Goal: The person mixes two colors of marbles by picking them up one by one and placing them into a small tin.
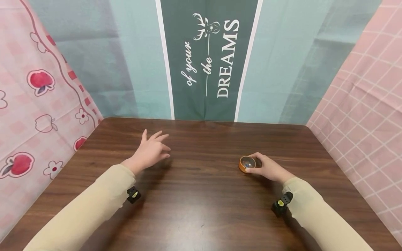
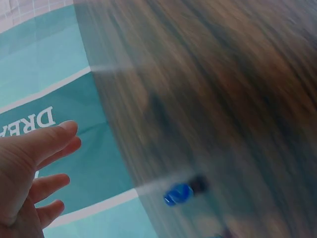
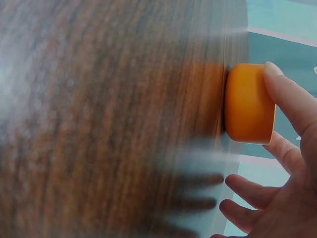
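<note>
A short, round orange container (image 1: 242, 167) with a dark, glossy top is at the right of the table. My right hand (image 1: 265, 168) pinches its sides between thumb and index finger. Up close in the right wrist view, the container (image 3: 249, 104) has a smooth wall, and the other fingers are spread below it. Whether its base touches the table cannot be told. My left hand (image 1: 153, 152) hovers over the left part of the table with loosely spread fingers, holding nothing. In the left wrist view a small, shiny blue thing (image 2: 178, 194) lies on the table; the head view does not show it.
The dark wood-grain table (image 1: 194, 195) reflects light. At its back edge hangs a teal cloth (image 1: 204, 104) with white lettering. Pink patterned cloths flank it, apples and flowers on the left cloth (image 1: 47, 104), a white grid on the right one (image 1: 364, 104).
</note>
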Demonstrator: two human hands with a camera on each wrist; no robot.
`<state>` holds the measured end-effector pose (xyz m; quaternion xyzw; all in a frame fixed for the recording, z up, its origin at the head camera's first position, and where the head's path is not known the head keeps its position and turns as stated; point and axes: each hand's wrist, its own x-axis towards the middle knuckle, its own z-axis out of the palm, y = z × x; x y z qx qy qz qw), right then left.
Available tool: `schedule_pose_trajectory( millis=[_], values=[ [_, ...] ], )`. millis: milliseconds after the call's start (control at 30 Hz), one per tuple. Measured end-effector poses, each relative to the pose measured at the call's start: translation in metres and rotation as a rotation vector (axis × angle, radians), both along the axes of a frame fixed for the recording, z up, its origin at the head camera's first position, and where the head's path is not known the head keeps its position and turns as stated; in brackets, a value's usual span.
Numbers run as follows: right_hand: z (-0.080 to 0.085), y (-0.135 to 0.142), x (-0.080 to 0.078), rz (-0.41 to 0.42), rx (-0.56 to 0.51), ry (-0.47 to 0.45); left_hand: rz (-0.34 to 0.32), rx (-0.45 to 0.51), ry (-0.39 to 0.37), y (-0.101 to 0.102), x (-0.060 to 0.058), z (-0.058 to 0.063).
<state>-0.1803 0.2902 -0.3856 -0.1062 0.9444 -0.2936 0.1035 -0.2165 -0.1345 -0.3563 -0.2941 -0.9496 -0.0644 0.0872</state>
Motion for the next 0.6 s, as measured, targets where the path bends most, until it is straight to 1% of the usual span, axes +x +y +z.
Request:
schedule_pose_trajectory(
  millis=[267,333,500,600],
  values=[
    [-0.003,-0.002,0.0,-0.008,-0.008,-0.007,0.05,-0.008,-0.03,-0.027,0.004,-0.012],
    [-0.004,-0.002,0.0,-0.014,-0.004,-0.007,0.053,-0.009,-0.032,-0.033,0.005,-0.014],
    [-0.005,-0.002,0.001,-0.01,-0.002,0.004,0.051,-0.03,-0.032,-0.042,0.006,-0.02],
    [-0.005,-0.002,0.0,-0.008,-0.003,0.003,0.066,-0.051,-0.033,-0.047,0.007,-0.023]
  ],
)
